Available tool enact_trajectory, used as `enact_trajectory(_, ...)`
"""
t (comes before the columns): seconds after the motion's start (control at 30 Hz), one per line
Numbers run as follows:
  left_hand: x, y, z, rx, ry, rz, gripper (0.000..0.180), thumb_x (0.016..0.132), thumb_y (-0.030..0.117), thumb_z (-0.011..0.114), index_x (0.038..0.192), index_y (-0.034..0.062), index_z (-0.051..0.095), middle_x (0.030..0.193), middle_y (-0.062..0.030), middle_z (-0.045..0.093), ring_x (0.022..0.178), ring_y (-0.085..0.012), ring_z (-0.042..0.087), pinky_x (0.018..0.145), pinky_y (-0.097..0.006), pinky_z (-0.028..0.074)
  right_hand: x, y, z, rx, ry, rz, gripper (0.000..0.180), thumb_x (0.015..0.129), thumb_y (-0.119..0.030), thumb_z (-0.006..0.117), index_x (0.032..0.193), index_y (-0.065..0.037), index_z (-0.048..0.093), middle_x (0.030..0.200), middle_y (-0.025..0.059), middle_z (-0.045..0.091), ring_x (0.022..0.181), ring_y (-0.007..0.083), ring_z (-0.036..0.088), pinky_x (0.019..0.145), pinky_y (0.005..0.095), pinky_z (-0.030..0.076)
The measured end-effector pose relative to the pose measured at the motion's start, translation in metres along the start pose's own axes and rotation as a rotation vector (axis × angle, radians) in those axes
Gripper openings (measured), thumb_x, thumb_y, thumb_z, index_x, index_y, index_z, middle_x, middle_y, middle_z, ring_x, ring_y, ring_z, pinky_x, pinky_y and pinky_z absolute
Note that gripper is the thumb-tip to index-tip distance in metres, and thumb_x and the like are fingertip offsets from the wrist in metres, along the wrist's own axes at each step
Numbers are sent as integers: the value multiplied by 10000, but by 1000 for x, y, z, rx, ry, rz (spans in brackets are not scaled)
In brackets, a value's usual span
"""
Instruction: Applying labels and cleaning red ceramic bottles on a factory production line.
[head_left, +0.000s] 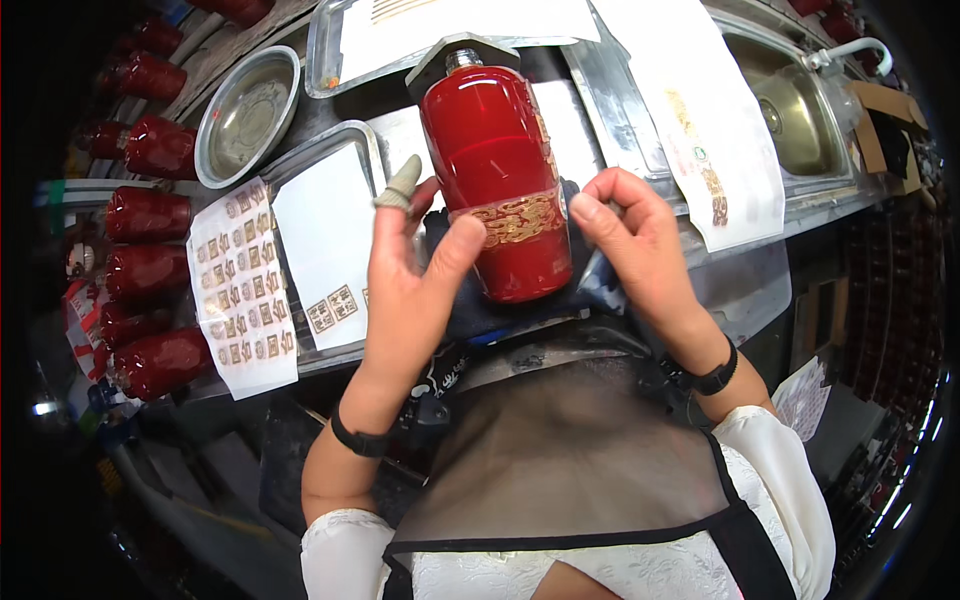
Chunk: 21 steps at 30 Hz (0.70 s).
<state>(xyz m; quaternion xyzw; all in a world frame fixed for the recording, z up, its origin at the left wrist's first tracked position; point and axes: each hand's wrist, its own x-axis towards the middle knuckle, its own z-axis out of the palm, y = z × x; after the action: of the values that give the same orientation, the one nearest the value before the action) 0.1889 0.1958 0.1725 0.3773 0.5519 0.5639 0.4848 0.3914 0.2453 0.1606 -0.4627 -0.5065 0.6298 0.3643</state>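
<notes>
A glossy red bottle (pixel 490 140) lies tilted in front of me, its bare threaded neck pointing away and resting on a dark angular support. Around its lower part runs a gold patterned decal band (pixel 518 222) with a clear film edge. My left hand (pixel 408 255) is at the bottle's left side, fingers apart, the thumb against the band's left end. A pale finger cot covers one of its fingertips. To the right of the bottle, my right hand (pixel 645 240) has its fingers curled and thumb close to the index finger; whatever lies between them is hidden.
Decal sheets (pixel 243 290) lie at the left, and a long white sheet (pixel 725 150) at the right. A round metal basin (pixel 250 115) stands back left. Several red bottles (pixel 147 272) line the far left. A metal sink (pixel 795 110) with a tap is at right.
</notes>
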Motion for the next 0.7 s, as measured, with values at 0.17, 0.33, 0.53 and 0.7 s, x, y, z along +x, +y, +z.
enact_trajectory(0.17, 9, -10, -1, -68, -150, -82, 710, 920, 166, 705, 1486, -22, 318, 1457, -182, 440, 1373, -273, 416, 1127, -373, 351, 7, 10, 10, -58, 24, -100, 321, 860, -268, 784, 870, -76, 527, 806, -44, 538, 704, 4, 430, 587, 192, 366)
enact_trajectory(0.33, 9, -13, -4, -115, -176, -102, 756, 915, 175, 712, 1504, -19, 280, 1481, -176, 411, 1409, -287, 372, 1146, -391, 331, 7, 5, 12, -116, 20, -114, 340, 849, -274, 797, 876, -85, 515, 800, -50, 526, 692, 5, 405, 570, 192, 347)
enact_trajectory(0.53, 12, -18, -12, -140, -211, -79, 766, 925, 159, 695, 1520, -19, 247, 1516, -187, 368, 1432, -286, 339, 1149, -389, 323, 10, 4, -4, 99, -10, -19, 158, 902, -177, 715, 878, -49, 625, 866, -32, 597, 750, 23, 507, 669, 193, 405)
enact_trajectory(0.7, 8, -14, -11, -180, -190, -82, 719, 943, 130, 655, 1518, -29, 252, 1521, -185, 372, 1426, -295, 357, 1143, -383, 328, 12, -10, -14, 149, 267, -23, 133, 874, -39, 646, 996, -22, 595, 934, 20, 603, 818, 56, 552, 719, 198, 445)
